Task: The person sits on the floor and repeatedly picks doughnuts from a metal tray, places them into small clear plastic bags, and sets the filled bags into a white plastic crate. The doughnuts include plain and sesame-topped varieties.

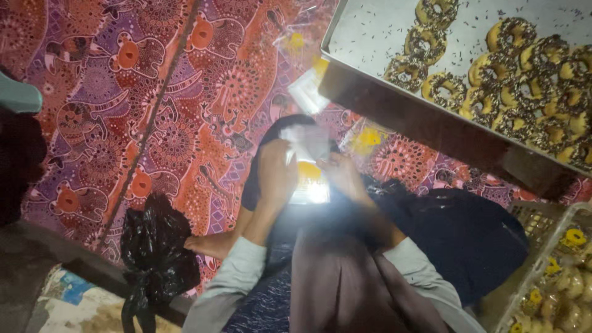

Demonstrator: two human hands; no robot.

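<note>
Patterned red-purple cloth covers the floor. Left hand and right hand both pinch a small clear plastic bag between them, over the lap. Metal tray of sprinkled doughnuts sits upper right; black bag at the cloth's lower edge.

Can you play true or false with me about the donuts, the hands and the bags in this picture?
1. Both hands, left hand and right hand, hold a small clear plastic bag. True.
2. The metal tray holds plain white eggs. False: it holds ring donuts with dark sprinkles.
3. A crumpled black plastic bag lies at lower left. True.
4. The patterned cloth is plain blue. False: it is red, orange and purple.
</note>
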